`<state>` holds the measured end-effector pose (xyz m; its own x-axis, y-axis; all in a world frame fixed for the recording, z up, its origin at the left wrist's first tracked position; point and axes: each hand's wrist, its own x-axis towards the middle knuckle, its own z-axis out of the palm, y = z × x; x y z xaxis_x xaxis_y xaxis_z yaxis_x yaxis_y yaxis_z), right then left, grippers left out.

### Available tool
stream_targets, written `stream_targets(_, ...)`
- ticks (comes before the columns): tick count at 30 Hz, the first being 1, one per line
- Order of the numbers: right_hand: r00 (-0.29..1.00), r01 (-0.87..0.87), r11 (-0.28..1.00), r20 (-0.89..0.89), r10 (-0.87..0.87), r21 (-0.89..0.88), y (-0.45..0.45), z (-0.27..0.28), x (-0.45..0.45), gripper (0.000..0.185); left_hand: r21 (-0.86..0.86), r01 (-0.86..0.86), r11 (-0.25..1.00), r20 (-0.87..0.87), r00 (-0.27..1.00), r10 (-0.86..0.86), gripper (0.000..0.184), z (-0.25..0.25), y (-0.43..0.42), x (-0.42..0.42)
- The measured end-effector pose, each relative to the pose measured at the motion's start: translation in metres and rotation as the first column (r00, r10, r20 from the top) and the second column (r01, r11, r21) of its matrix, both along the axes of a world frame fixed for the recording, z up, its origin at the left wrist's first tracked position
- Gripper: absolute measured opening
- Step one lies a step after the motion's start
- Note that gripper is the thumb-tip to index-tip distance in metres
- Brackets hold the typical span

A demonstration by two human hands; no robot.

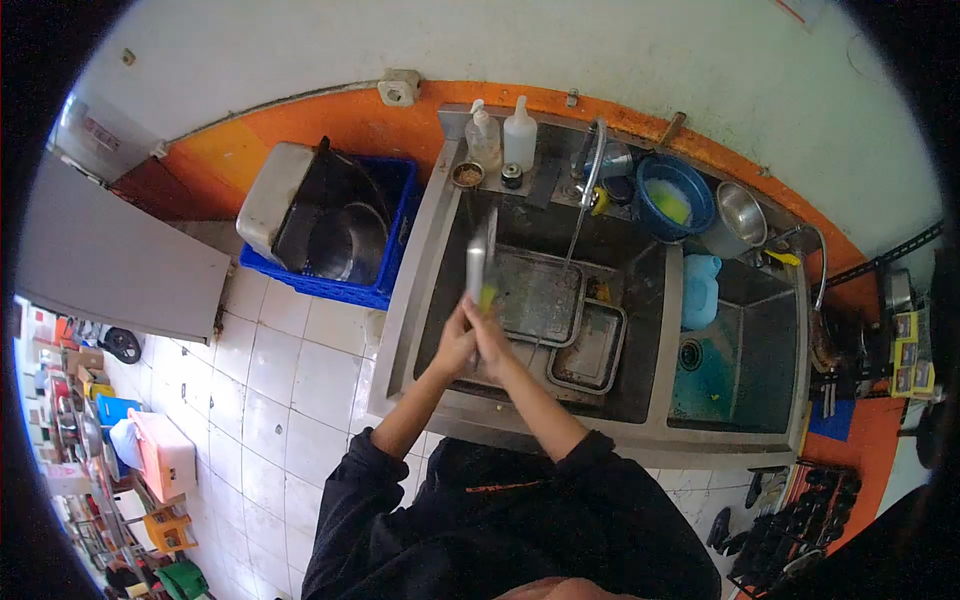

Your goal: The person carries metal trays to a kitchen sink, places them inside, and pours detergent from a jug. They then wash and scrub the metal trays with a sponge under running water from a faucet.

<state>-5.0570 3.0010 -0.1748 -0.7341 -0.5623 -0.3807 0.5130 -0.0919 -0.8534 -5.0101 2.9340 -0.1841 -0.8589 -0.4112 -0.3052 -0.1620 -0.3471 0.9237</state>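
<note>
Over the left sink basin, my two hands are pressed together. My left hand [456, 348] is closed around the lower end of a long, shiny metal utensil [476, 262]. It points up and away from me and is blurred, so its exact kind is unclear. My right hand [489, 338] is closed against it, with a yellow-green sponge [488, 298] showing at the fingertips. Below and to the right, a rectangular metal tray [540, 295] lies in the basin under the running faucet [598, 150]. A smaller metal tray [590, 350] lies partly beneath it.
Two plastic bottles [520, 135] stand on the sink's back ledge. Farther right are a blue basin [675, 198] of soapy water and a metal bowl [740, 212]. The right sink [735, 370] holds a light-blue container [700, 290]. A blue crate [400, 215] of large pans stands left.
</note>
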Motion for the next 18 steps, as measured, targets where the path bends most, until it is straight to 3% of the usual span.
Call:
stream_targets(1, 0.995, 0.099, 0.993, -0.032, -0.097, 0.07, 0.007, 0.006, -0.011, 0.05, 0.072, 0.127, 0.989, -0.03, 0.992, -0.125, 0.049, 0.001, 0.007, -0.001)
stream_targets(2, 0.981, 0.102, 0.995, 0.162, -0.103, 0.014, 0.025, -0.035, -0.036, 0.043, -0.052, 0.342, 0.938, -0.099, 0.933, -0.345, 0.057, 0.005, 0.021, -0.005)
stream_targets(3, 0.967, 0.232, 0.972, 0.095, -0.235, 0.042, 0.039, -0.034, -0.04, 0.03, -0.154, 0.33, 0.931, -0.156, 0.923, -0.352, 0.058, -0.024, 0.02, -0.011)
stream_targets(4, 0.961, 0.265, 0.964, 0.078, -0.265, 0.004, 0.059, -0.04, -0.049, 0.032, -0.036, 0.412, 0.91, -0.164, 0.896, -0.412, 0.061, -0.044, 0.012, -0.016)
stream_targets(5, 0.923, 0.363, 0.924, 0.089, -0.375, 0.12, 0.079, -0.038, -0.053, 0.038, 0.08, 0.488, 0.869, -0.181, 0.865, -0.469, 0.064, -0.06, 0.0, -0.019)
stream_targets(6, 0.936, 0.348, 0.938, 0.06, -0.347, -0.001, 0.102, -0.052, -0.06, 0.045, 0.083, 0.489, 0.868, -0.191, 0.863, -0.468, 0.064, -0.077, -0.008, -0.02)
stream_targets(7, 0.925, 0.347, 0.936, 0.142, -0.352, 0.061, 0.126, -0.052, -0.066, 0.046, -0.395, 0.245, 0.886, 0.065, 0.969, -0.239, 0.068, -0.093, -0.013, -0.018)
stream_targets(8, 0.904, 0.345, 0.931, 0.225, -0.365, 0.124, 0.148, -0.053, -0.069, 0.047, -0.804, 0.071, 0.591, 0.164, 0.981, 0.106, 0.072, -0.11, -0.017, -0.016)
stream_targets(9, 0.901, 0.355, 0.926, 0.216, -0.375, 0.129, 0.167, -0.059, -0.07, 0.047, -0.702, -0.067, 0.709, 0.24, 0.915, 0.324, 0.078, -0.126, -0.022, -0.015)
stream_targets(10, 0.892, 0.378, 0.921, 0.229, -0.389, 0.092, 0.185, -0.073, -0.071, 0.048, -0.351, -0.136, 0.927, 0.385, 0.881, 0.275, 0.076, -0.121, -0.026, -0.016)
stream_targets(11, 0.882, 0.399, 0.915, 0.245, -0.401, 0.059, 0.201, -0.084, -0.072, 0.049, 0.058, -0.224, 0.973, 0.503, 0.848, 0.165, 0.073, -0.116, -0.029, -0.017)
stream_targets(12, 0.904, 0.33, 0.943, 0.27, -0.33, 0.047, 0.213, -0.087, -0.075, 0.062, 0.276, -0.211, 0.938, 0.443, 0.894, 0.071, 0.07, -0.123, -0.034, -0.017)
stream_targets(13, 0.902, 0.335, 0.941, 0.271, -0.337, 0.057, 0.217, -0.086, -0.075, 0.062, 0.477, -0.18, 0.86, 0.362, 0.932, -0.005, 0.067, -0.13, -0.036, -0.02)
stream_targets(14, 0.863, 0.4, 0.904, 0.267, -0.428, 0.153, 0.216, -0.083, -0.077, 0.06, 0.431, -0.242, 0.869, 0.392, 0.918, 0.061, 0.056, -0.064, -0.019, -0.027)
stream_targets(15, 0.816, 0.462, 0.852, 0.259, -0.517, 0.247, 0.213, -0.083, -0.078, 0.059, 0.432, -0.237, 0.87, 0.401, 0.915, 0.05, 0.056, -0.078, -0.023, -0.037)
stream_targets(16, 0.757, 0.546, 0.745, 0.154, -0.635, 0.383, 0.207, -0.098, -0.082, 0.057, 0.34, -0.248, 0.907, 0.267, 0.95, 0.16, 0.051, -0.105, -0.028, -0.046)
stream_targets(17, 0.753, 0.549, 0.74, 0.156, -0.64, 0.389, 0.2, -0.111, -0.084, 0.057, 0.247, -0.273, 0.93, 0.11, 0.961, 0.253, 0.046, -0.121, -0.029, -0.053)
stream_targets(18, 0.766, 0.556, 0.552, -0.125, -0.631, 0.621, 0.19, -0.123, -0.085, 0.053, 0.247, -0.269, 0.931, 0.112, 0.962, 0.249, 0.046, -0.113, -0.027, -0.059)
